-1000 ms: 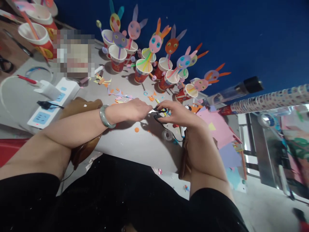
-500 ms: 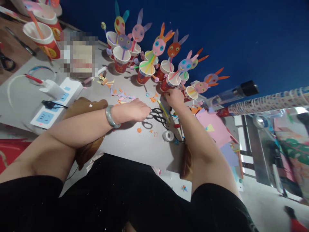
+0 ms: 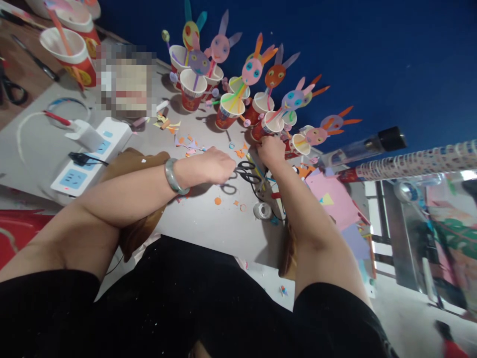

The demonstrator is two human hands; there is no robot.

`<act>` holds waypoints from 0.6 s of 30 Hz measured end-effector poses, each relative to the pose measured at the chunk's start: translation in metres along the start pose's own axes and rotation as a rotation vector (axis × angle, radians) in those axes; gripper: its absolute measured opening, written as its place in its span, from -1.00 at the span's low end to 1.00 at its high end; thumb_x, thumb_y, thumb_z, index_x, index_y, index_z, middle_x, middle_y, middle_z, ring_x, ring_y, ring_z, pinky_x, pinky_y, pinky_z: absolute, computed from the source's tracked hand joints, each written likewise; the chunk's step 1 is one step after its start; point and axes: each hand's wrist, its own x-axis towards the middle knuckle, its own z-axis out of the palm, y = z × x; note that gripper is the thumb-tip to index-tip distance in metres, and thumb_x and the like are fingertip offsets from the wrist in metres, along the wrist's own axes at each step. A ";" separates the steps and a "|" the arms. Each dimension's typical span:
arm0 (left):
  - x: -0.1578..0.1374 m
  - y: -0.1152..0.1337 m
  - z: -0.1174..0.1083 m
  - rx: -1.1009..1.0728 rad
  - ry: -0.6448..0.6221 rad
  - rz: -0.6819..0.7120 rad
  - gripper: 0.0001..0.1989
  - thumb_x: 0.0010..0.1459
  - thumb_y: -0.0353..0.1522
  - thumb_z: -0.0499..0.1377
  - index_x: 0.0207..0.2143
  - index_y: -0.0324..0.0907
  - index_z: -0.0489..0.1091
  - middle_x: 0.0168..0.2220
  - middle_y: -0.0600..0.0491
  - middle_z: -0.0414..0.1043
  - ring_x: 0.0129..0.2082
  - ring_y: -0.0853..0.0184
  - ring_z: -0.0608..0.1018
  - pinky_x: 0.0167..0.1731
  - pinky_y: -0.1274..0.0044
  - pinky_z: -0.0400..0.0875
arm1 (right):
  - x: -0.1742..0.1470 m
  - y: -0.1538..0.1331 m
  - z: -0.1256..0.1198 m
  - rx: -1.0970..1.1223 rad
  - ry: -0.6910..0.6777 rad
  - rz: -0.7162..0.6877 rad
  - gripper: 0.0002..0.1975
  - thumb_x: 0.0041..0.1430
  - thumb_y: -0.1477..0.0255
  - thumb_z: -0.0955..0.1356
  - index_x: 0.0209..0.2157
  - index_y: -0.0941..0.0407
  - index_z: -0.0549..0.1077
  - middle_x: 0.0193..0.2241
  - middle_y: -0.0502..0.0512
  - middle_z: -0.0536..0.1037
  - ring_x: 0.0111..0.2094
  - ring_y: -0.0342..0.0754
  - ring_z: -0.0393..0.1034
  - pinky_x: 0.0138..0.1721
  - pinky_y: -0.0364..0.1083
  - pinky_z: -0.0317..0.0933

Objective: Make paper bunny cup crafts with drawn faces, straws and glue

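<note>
My left hand (image 3: 218, 165), with a bangle on its wrist, is closed above the grey table. Black-handled scissors (image 3: 248, 172) stick out to the right of its fingers, their blades hidden by the hand, and a ring-shaped shadow lies below. My right hand (image 3: 271, 150) is closed beside a red paper cup (image 3: 260, 130) near the back; whatever its fingers pinch is too small or hidden to make out. Several paper cups with rabbit-faced paper figures (image 3: 252, 72) on coloured straws stand along the blue wall. A roll of tape (image 3: 262, 211) lies between my forearms.
Paper scraps (image 3: 190, 144) and an orange paper disc (image 3: 218, 201) lie on the table. A white power strip (image 3: 89, 154) with plugs is at left. Stacked paper cups (image 3: 413, 161) lie sideways at right, above pink paper sheets (image 3: 331, 196). Brown cloth lies under my left forearm.
The view has shifted a little, so the table and cups sit slightly further right. Both hands keep nearly the same place and pose, the scissors still at my left hand.
</note>
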 end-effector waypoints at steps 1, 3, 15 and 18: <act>0.001 0.000 -0.001 0.000 -0.002 -0.011 -0.68 0.23 -0.50 0.09 -0.09 -0.26 0.60 -0.23 -0.18 0.66 -0.24 0.09 0.64 -0.28 0.38 0.32 | 0.000 0.000 0.001 0.005 0.007 -0.003 -0.60 0.33 0.42 0.24 0.01 0.30 0.59 0.00 0.55 0.62 0.05 0.35 0.52 -0.04 0.11 0.33; 0.004 -0.003 0.000 -0.003 0.022 -0.025 -0.65 0.23 -0.50 0.06 -0.07 -0.24 0.60 -0.23 -0.17 0.65 -0.22 0.10 0.64 -0.28 0.38 0.34 | 0.000 0.001 0.002 0.019 0.018 -0.009 -0.60 0.32 0.44 0.23 0.00 0.30 0.60 -0.01 0.55 0.62 0.03 0.36 0.52 -0.06 0.11 0.31; 0.009 -0.009 -0.002 -0.071 0.078 -0.095 -0.61 0.27 -0.44 0.01 0.00 -0.25 0.57 -0.18 -0.22 0.64 -0.20 0.07 0.62 -0.29 0.36 0.34 | 0.002 0.015 -0.003 0.050 -0.024 -0.090 -0.58 0.26 0.38 0.28 0.03 0.19 0.62 0.01 0.41 0.65 0.05 0.32 0.49 -0.08 0.08 0.29; 0.006 -0.008 -0.007 -0.082 0.063 -0.105 -0.59 0.30 -0.43 -0.01 0.04 -0.29 0.54 -0.13 -0.25 0.63 -0.17 0.07 0.62 -0.26 0.36 0.36 | 0.006 0.014 -0.002 -0.008 -0.020 -0.102 -0.58 0.28 0.38 0.26 0.04 0.23 0.60 0.01 0.45 0.64 0.05 0.33 0.50 -0.08 0.08 0.29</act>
